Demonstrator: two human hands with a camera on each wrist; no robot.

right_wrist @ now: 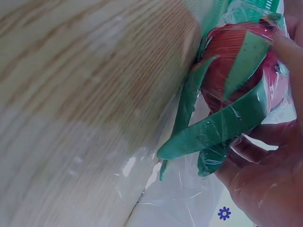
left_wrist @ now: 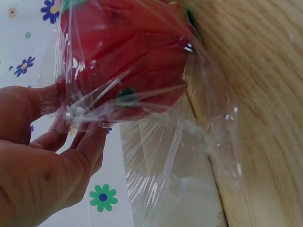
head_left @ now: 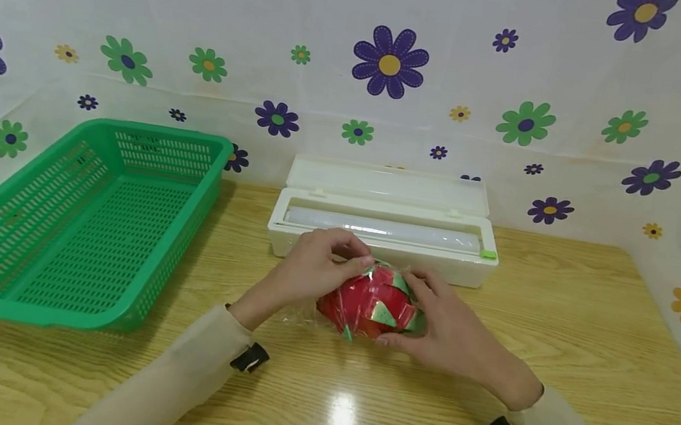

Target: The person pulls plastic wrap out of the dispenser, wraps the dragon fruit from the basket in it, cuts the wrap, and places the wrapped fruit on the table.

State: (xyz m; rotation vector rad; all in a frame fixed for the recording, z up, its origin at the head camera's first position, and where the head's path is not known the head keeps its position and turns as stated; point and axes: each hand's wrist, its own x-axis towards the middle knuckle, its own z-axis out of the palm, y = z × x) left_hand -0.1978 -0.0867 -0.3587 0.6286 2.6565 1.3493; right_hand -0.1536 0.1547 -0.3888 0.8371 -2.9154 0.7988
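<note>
A red dragon fruit (head_left: 367, 303) with green scales lies on its side on the table, with clear plastic wrap (left_wrist: 163, 156) around it. My left hand (head_left: 315, 271) is at its left end, thumb and fingers pinching the wrap close against the fruit. From the other side, my right hand (head_left: 456, 338) grips the leafy end, thumb in front and fingers behind. Long green leaves (right_wrist: 218, 125) show under the film in the right wrist view. In the left wrist view, a loose flap of film hangs past the fruit's end.
Directly behind the fruit stands a white wrap dispenser (head_left: 374, 255), lid up, with a roll of film (head_left: 382, 228) inside and a green slider (head_left: 488, 254) at its right end. A green basket (head_left: 172, 247) sits on the left. Behind the wooden table (head_left: 578, 333) hangs a flowered cloth (head_left: 429, 138).
</note>
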